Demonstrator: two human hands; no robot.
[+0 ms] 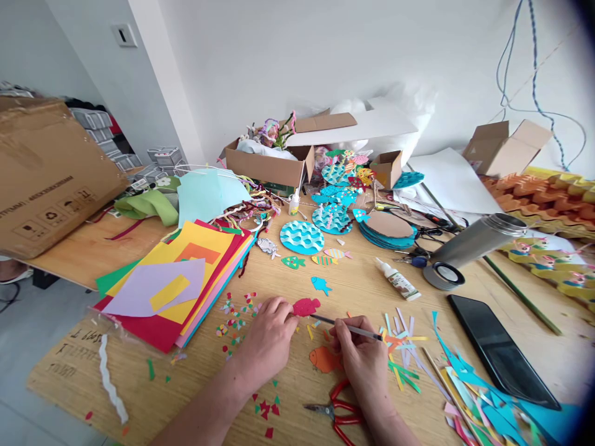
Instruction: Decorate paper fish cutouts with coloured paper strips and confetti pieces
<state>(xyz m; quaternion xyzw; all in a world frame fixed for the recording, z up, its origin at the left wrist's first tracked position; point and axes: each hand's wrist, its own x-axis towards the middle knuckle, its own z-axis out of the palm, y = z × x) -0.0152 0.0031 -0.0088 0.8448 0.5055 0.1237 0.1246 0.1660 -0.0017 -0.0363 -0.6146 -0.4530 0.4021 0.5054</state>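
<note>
My left hand (269,334) has its fingers curled at the left edge of a red paper fish (305,307). In my right hand (360,353) is a pen (346,326), its tip close to the fish's tail end. Below the red fish lies an orange paper fish (324,359), beside my right hand. Red-handled scissors (332,410) rest under my right wrist, partly covered. A blue paper fish (320,285) is just beyond the red one, and a green fish (293,262) and a striped fish (324,260) sit farther back.
Coloured paper sheets (171,291) are stacked at left. Confetti bits (232,322) lie beside my left hand. To the right are paper strips (404,353), a glue bottle (398,280), a phone (502,350) and a steel flask (478,241). Blue wavy discs (302,237) stand farther back.
</note>
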